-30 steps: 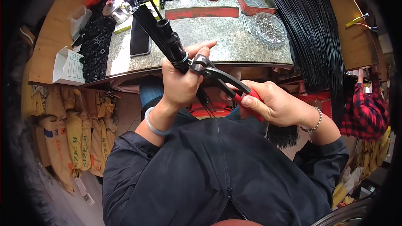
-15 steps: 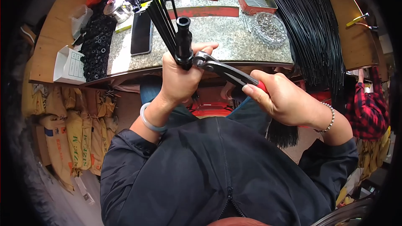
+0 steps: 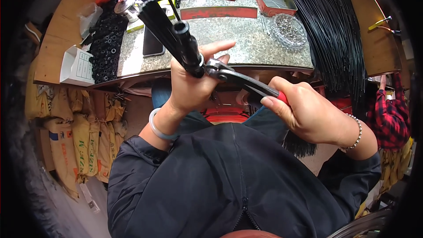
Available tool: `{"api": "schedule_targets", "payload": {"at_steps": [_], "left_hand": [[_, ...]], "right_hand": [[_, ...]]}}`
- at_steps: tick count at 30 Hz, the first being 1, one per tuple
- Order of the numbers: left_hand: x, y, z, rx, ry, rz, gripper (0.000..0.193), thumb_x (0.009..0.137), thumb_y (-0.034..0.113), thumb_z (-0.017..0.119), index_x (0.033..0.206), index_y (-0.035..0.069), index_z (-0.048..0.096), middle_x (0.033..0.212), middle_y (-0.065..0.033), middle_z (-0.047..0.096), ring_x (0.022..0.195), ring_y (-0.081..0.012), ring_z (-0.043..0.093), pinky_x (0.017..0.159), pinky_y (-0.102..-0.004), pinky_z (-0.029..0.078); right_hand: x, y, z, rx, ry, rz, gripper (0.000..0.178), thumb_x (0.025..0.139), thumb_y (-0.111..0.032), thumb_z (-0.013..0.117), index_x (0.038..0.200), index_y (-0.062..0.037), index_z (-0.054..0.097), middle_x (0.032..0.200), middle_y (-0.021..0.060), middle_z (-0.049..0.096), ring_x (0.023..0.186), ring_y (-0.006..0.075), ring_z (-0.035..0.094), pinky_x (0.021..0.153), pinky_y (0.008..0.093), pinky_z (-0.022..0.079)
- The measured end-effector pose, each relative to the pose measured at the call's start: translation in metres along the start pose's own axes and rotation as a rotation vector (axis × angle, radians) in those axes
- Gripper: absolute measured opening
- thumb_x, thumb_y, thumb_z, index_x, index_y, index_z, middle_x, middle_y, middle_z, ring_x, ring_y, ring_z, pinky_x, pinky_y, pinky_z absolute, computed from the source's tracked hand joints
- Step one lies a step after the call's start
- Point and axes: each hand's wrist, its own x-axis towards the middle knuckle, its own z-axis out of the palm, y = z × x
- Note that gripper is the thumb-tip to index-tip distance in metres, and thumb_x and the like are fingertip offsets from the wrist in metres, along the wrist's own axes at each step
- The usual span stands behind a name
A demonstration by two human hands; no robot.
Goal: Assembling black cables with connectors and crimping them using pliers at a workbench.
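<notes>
Sitting at cluttered speckled stone benchtop (image 3: pixel 246 44); working black rod bundle (image 3: pixel 176 35) with pliers (image 3: pixel 238 79) above the lap.
Left hand (image 3: pixel 194 86) wrapping fingers tight round bundle's collar; right hand (image 3: pixel 308 114) squeezing red plier handles, jaws biting just beside the collar; judging rods as light, stiff, springy, slick; gripping best at collar, not along loose splaying rods.
</notes>
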Motion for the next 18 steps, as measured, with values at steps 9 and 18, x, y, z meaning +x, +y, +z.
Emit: {"api": "schedule_targets", "payload": {"at_steps": [9, 18], "left_hand": [[-0.008, -0.014, -0.03, -0.142, 0.16, -0.153, 0.031, 0.088, -0.001, 0.046, 0.119, -0.003, 0.051, 0.054, 0.0058, 0.041, 0.04, -0.0007, 0.029, 0.038, -0.0171, 0.025], [-0.005, -0.005, -0.032, -0.475, 0.155, -0.118, 0.03, 0.091, 0.003, 0.045, 0.119, -0.006, 0.05, 0.052, 0.0038, 0.04, 0.037, -0.0038, 0.03, 0.037, -0.0192, 0.028]], "right_hand": [[0.034, 0.056, 0.029, -0.021, 0.158, -0.029, 0.033, 0.089, -0.023, 0.053, 0.112, -0.0013, 0.041, 0.103, 0.023, 0.052, 0.094, 0.0392, 0.052, 0.077, 0.0407, 0.043], [0.103, 0.124, 0.064, -0.839, 0.762, -0.092, 0.037, 0.081, -0.025, 0.06, 0.112, -0.0066, 0.05, 0.095, 0.0123, 0.052, 0.084, 0.0305, 0.053, 0.071, 0.0419, 0.044]]}}
